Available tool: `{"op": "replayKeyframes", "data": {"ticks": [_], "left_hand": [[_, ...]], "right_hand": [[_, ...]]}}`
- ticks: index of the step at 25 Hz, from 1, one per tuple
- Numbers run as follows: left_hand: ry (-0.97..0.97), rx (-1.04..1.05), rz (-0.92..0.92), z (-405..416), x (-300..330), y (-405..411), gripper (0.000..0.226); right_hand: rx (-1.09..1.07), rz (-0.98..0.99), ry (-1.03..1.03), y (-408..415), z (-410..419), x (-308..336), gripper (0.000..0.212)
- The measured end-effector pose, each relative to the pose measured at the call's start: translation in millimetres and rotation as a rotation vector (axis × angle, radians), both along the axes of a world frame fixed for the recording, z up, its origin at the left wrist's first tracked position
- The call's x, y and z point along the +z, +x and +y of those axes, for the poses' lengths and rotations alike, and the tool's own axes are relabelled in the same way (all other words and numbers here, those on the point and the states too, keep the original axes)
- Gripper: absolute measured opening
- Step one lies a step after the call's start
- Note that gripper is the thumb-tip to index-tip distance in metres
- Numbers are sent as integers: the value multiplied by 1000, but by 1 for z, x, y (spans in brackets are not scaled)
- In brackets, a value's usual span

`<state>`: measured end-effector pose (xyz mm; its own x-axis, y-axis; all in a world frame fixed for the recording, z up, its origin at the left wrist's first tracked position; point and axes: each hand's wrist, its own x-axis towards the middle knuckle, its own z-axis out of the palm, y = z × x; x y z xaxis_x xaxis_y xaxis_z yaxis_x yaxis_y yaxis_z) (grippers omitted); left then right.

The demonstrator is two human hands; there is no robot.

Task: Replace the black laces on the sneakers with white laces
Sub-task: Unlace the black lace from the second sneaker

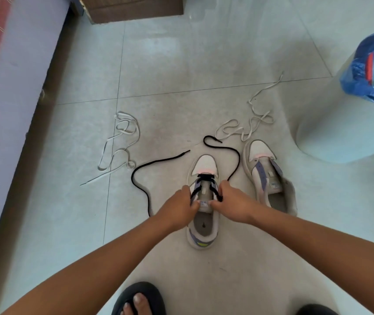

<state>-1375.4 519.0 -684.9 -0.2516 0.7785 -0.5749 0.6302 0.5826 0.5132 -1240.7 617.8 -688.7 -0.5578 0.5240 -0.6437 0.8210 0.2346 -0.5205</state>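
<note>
Sneakers stood side by side on the tiled floor [158, 76], the job perhaps half begun. The right-hand sneaker [270, 176] looked already stripped of lacing, while the nearer sneaker [204, 201] kept its black lace [140, 176] only through the lowest eyelets, both loose ends trailing over the tiles. The left hand [179, 209] and right hand [233, 204] each had a curled grip pinching that lace at the eyelet rows. Two white laces [122, 142] [247, 126] lay unthreaded beyond, so all relacing remained. The shoes were off-white with purple panels.
</note>
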Motion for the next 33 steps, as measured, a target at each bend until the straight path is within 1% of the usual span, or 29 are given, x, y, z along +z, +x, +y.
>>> {"op": "replayKeyframes", "data": {"ticks": [3, 5, 7, 8, 9, 10, 14, 15, 17, 19, 20, 21, 22, 23, 24, 25, 26, 27, 28, 29, 30, 31, 32, 33], "left_hand": [[20, 24, 8, -8, -2, 0, 31], [70, 126, 45, -5, -3, -13, 35], [115, 226, -28, 3, -5, -22, 30], [130, 227, -50, 7, -6, -20, 27], [133, 196, -32, 13, -8, -17, 24], [122, 150, 15, 20, -11, -12, 22], [23, -56, 302, 46, -16, -1, 18], [-11, -133, 360, 52, -15, -1, 17], [-64, -318, 421, 63, -11, -3, 22], [-54, -560, 501, 68, -5, -10, 26], [80, -715, 612, 65, -5, -16, 27], [277, -882, 769, 60, -5, -23, 27], [395, -1022, 913, 54, -4, -29, 25], [507, -1072, 1003, 48, -7, -35, 23], [560, -1063, 1020, 46, -7, -38, 21], [559, -1009, 1013, 44, -9, -38, 20], [493, -901, 953, 43, -10, -34, 20], [375, -664, 804, 44, -7, -27, 18], [201, -393, 615, 45, -8, -21, 15], [29, -127, 384, 47, -9, -14, 19], [-62, 41, 155, 47, -14, -9, 27], [-89, 125, 1, 47, -20, -6, 33], [-87, 151, -49, 46, -23, -5, 35], [-84, 115, -2, 45, -21, -6, 34]], "right_hand": [[31, 13, 62, 4, -1, -4, 26], [73, 21, 99, 7, 1, -4, 25], [105, 25, 117, 8, 1, -5, 25], [113, 22, 130, 8, 0, -4, 25], [119, 17, 143, 7, 0, -4, 26], [125, 10, 155, 6, -1, -4, 26], [154, -20, 167, 5, -1, -1, 24], [165, -29, 169, 4, -2, -1, 23], [158, -42, 157, 2, -2, 0, 22], [113, -53, 131, 2, 0, 0, 20], [95, -56, 117, 2, 1, 0, 20], [79, -54, 96, 3, 2, 0, 19], [54, -45, 58, 3, 3, 0, 19], [22, -30, 16, 2, 3, 1, 19], [-1, -23, -7, 1, 3, 2, 20], [-8, -22, 5, -1, 4, 3, 20], [6, -24, 55, -3, 6, 4, 20], [35, -27, 120, -6, 7, 5, 19], [68, -29, 183, -7, 8, 6, 18], [91, -29, 229, -7, 8, 6, 16], [104, -25, 257, -7, 8, 6, 17], [112, -16, 271, -5, 6, 6, 20], [109, -13, 272, -3, 5, 4, 22], [94, -25, 266, -1, 4, 3, 23]]}}
